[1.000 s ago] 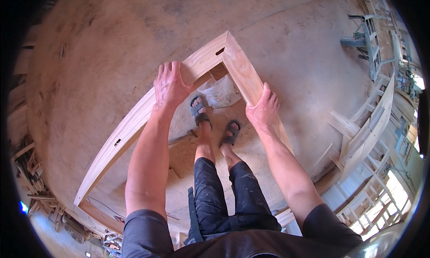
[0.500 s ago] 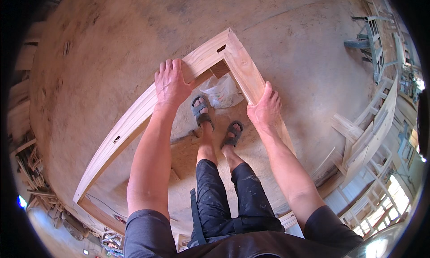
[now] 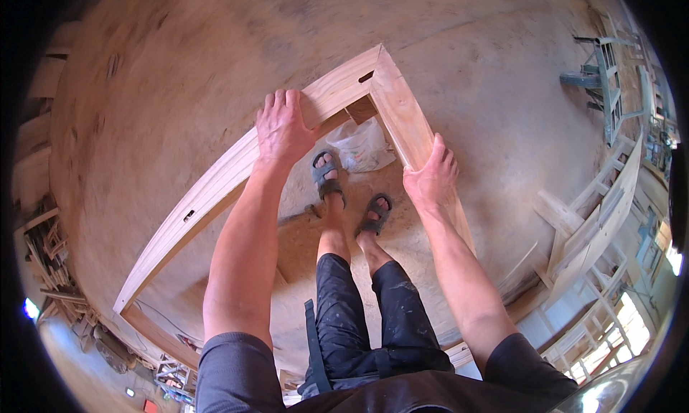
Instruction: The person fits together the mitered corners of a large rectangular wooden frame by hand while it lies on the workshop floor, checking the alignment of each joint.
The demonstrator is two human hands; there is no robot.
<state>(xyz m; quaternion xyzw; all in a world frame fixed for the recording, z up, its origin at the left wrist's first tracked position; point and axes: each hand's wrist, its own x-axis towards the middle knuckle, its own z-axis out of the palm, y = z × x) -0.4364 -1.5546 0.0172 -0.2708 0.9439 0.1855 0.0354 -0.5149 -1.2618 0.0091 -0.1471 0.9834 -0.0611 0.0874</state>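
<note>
Little has shifted since the earlier frame: both of our hands keep their places on the wooden frame (image 3: pixel 215 190), and only the view has tilted slightly, so that the corner of the frame sits a touch higher.

From the head view, we stand inside the large pale wooden frame, which we hold up in front of us with its mitred corner pointing away. Our left hand (image 3: pixel 281 128) lies on the long left rail, fingers spread flat over its top face and thumb hooked round the inner edge. Our right hand (image 3: pixel 430 177) closes round the shorter right rail, thumb on the inner side and fingers wrapped over the outer edge. The left rail runs down to our lower left, where it meets a darker cross-piece near the floor (image 3: pixel 179 68). Small dark mortise slots show in the rail near the corner and farther down. Below the corner, between the rails, our feet in grey sandals (image 3: pixel 326 177) stand on the dusty floor, and a crumpled clear plastic bag (image 3: pixel 364 146) lies just beyond them. Wooden frames and ladder-like pieces (image 3: pixel 596 226) lean at the right edge.
</note>
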